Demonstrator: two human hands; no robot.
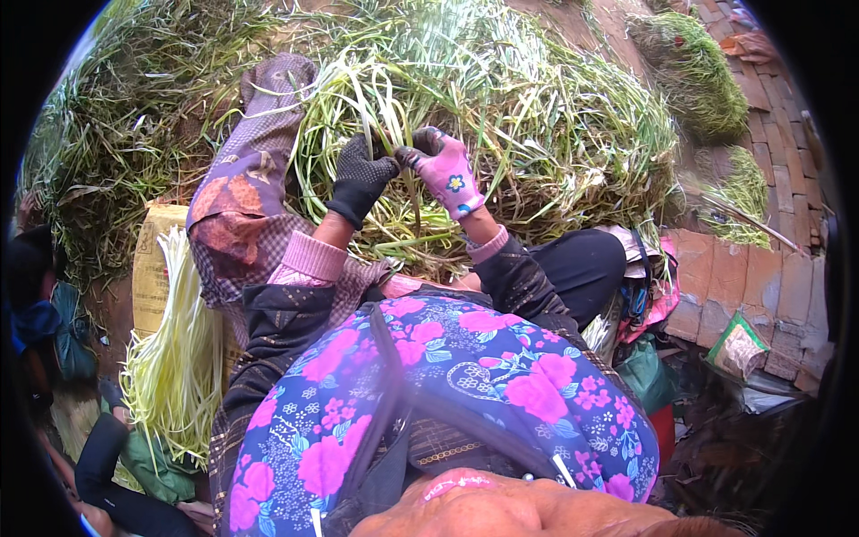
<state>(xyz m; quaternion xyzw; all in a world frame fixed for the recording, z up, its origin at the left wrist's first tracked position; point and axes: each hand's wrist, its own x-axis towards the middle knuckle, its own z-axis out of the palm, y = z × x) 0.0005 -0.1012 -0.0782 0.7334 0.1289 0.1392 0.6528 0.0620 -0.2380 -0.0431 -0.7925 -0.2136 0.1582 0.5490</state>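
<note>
In front of me, my left hand (360, 179), in a black dotted glove, is closed on a few long pale-green leafy stalks (385, 103) that rise above the fingers. My right hand (447, 174) wears a pink glove with a flower pattern and dark fingertips. Its thumb and fingers pinch the same stalks close beside the left hand; a thin darker strand hangs below. Loose stalks (313, 148) lie across my lap, against my leg in patterned cloth. To my left, a bundle of cleaned, pale yellow-green stalks (170, 385) rests on a yellow sack (150, 277).
A wide heap of green stalks and leaves (555, 116) spreads ahead. Smaller green heaps (693, 80) lie far right, near brick paving (792, 152). A teal bag (646, 371) and a green-edged packet (741, 347) are at right. Another person's dark-clad limb (107, 465) shows lower left.
</note>
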